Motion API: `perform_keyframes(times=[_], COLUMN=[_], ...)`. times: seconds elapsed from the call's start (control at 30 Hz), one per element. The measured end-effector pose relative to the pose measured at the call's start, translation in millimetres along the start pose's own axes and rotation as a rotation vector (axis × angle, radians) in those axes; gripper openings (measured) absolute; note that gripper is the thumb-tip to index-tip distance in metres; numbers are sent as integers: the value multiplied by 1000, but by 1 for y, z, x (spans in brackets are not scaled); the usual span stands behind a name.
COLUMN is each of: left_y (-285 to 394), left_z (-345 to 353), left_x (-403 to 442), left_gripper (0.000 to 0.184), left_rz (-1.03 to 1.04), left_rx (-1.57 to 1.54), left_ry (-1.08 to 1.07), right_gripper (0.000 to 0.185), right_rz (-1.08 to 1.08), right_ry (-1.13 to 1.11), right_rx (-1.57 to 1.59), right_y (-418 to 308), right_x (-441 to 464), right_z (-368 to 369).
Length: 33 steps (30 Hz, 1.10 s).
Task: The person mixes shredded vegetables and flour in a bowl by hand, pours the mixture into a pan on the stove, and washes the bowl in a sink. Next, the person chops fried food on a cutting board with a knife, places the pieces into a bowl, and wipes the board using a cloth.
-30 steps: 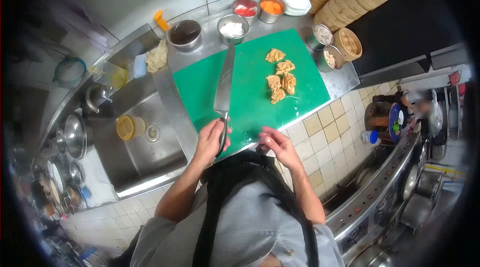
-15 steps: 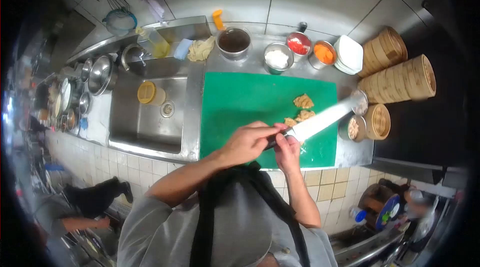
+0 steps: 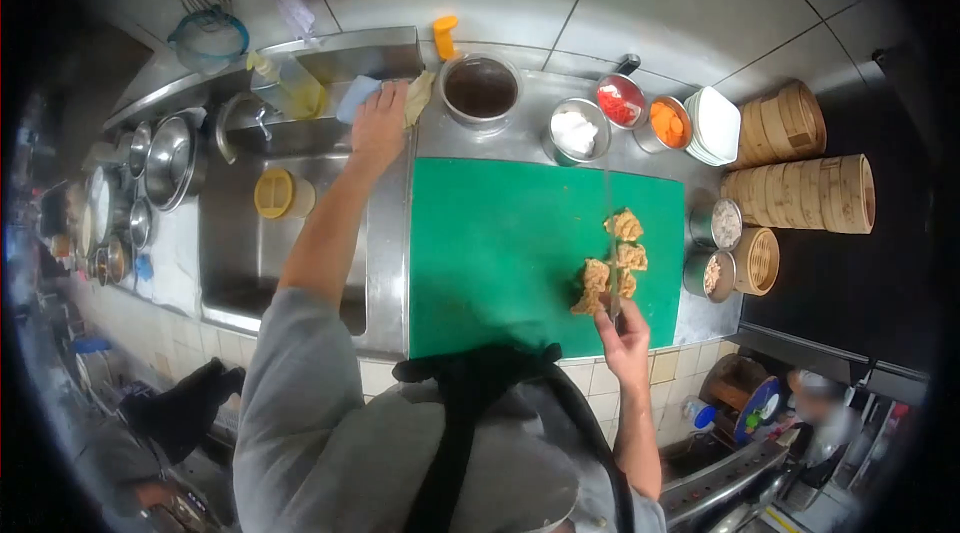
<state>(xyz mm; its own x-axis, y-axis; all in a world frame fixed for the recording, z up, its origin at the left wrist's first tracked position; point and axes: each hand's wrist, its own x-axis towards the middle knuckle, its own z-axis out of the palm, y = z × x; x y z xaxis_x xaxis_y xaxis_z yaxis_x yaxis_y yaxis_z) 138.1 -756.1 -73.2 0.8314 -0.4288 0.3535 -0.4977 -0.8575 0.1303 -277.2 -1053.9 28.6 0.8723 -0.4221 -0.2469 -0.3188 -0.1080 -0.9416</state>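
Note:
My left hand (image 3: pixel 380 128) is stretched to the back edge of the sink, its fingers closed on a pale yellow cloth (image 3: pixel 418 99). A blue sponge or folded cloth (image 3: pixel 356 99) lies against its left side. In my right hand (image 3: pixel 626 338) is a knife (image 3: pixel 612 203), held low near the front of the green cutting board (image 3: pixel 500 253). The blade appears edge-on as a thin line pointing away from me. Several golden-brown, lumpy pieces of food (image 3: pixel 597 278) lie on the board beside and beneath the blade; the hand partly hides the knife's handle.
Behind the board stand a pot of dark liquid (image 3: pixel 481 88) and bowls of white (image 3: pixel 576 132), red (image 3: pixel 620 101) and orange (image 3: pixel 668 123) ingredients. White plates (image 3: pixel 714 128) and bamboo steamers (image 3: pixel 800 195) are at right. The sink (image 3: pixel 383 233) holds a yellow-lidded container (image 3: pixel 275 193).
My left hand has left the knife and moved to the cloth at the back left. The knife, now in my right hand alone, has turned from slanting right to pointing straight away.

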Motion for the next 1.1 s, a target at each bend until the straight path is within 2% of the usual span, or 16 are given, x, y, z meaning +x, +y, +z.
perform_keyframes(times=[0.07, 0.2, 0.27, 0.33, 0.5, 0.53, 0.57, 0.6, 0.67, 0.73, 0.8, 0.83, 0.87, 0.93, 1.0, 1.1], left_y=[-11, -22, -14, 15, 70, 87, 102, 114, 125, 118, 100, 95, 89, 81, 84, 81], left_z=[21, 22, -18, -80, -121, -128, -122, -110, -102, -95, -86, -82, -81, -99, -92, -87], left_x=[7, 10, -10, -31, -120, -129, -142, -153, -154, -151, -148, -145, -150, -147, -145, -124], left_gripper=[61, 60, 51, 43, 48, 47, 45, 43, 42, 41, 41, 37, 37, 32, 30, 34], left_rz=[74, 61, -147, -386, -327, -232, -259, -284, -203, -121, -356, -516, -531, -853, -891, -782], left_rx=[147, 50, -312, -554, -996, -960, -989, -1023, -946, -875, -1103, -1363, -1355, -1865, -1929, -1879], left_ry=[-134, -289, -130, -99, 91, 107, 55, 3, 87, 157, 188, 255, 269, 64, 2, -44], right_gripper=[25, 29, 31, 36, 38, 38, 38, 38, 38, 42, 45, 47, 47, 45, 46, 47], right_rz=[8, 59, 80, 195, 260, 283, 306, 298, -30, -63, -103, 5, 3, 253, 242, 163], right_ry=[0, -22, -44, -137, -329, -356, -382, -407, -481, -478, -504, -505, -524, -428, -395, -389], right_rx=[-49, -39, -14, -4, 64, 57, 47, 45, -192, -213, -177, -152, -157, -3, 77, 148], right_y=[-7, -10, -19, -37, -44, -48, -50, -52, -56, -57, -53, -58, -66, -77, -61, -60], right_x=[0, -5, -2, 3, 32, 39, 43, 45, 47, 38, 32, 25, 21, 17, 19, 17], right_z=[4, 16, 31, 44, 83, 95, 106, 118, 135, 132, 107, 95, 87, 75, 68, 62])
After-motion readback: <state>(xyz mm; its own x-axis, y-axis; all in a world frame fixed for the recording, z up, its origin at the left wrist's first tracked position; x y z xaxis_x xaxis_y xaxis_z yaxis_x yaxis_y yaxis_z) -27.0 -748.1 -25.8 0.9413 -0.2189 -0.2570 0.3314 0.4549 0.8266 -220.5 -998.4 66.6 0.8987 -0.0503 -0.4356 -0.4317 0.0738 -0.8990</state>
